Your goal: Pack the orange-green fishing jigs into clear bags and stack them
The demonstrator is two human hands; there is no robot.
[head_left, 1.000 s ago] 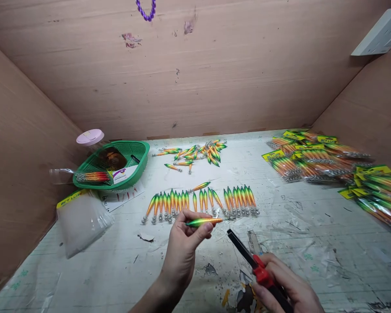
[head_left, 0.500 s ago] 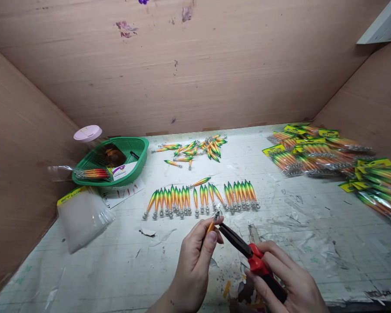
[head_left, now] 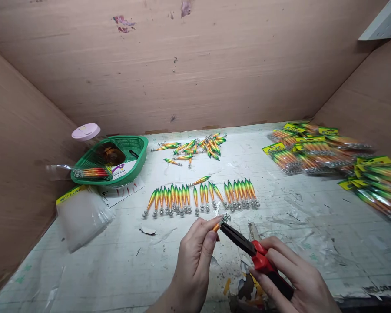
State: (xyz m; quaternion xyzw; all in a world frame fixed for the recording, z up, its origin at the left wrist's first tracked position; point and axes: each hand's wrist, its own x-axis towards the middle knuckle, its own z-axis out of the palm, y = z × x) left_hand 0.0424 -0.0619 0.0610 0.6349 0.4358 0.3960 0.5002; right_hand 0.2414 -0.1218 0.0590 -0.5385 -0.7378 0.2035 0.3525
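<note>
One lure [head_left: 216, 227] sits in the left hand [head_left: 193, 258] (head view), pinched between thumb and curled fingers, its body mostly hidden by them and its hook crown [head_left: 226, 218] projecting past the fingertips. Right hand [head_left: 296, 276]: fingers wrapped round the red-and-black pliers [head_left: 260, 261], whose tips are at the hook crown; whether they bite on it cannot be told. Just beyond the left hand, an uneven row of lures [head_left: 175, 195] lies on the worktop [head_left: 117, 269], hooks toward the hand; farther beyond, a loose pile of lures [head_left: 211, 148]. Left of the left hand: plastic bags [head_left: 84, 221] with a yellow header and, farther off, a green basket [head_left: 142, 163]. Beyond and right of the right hand: bagged lures [head_left: 313, 150], heaped, yellow headers showing.
</note>
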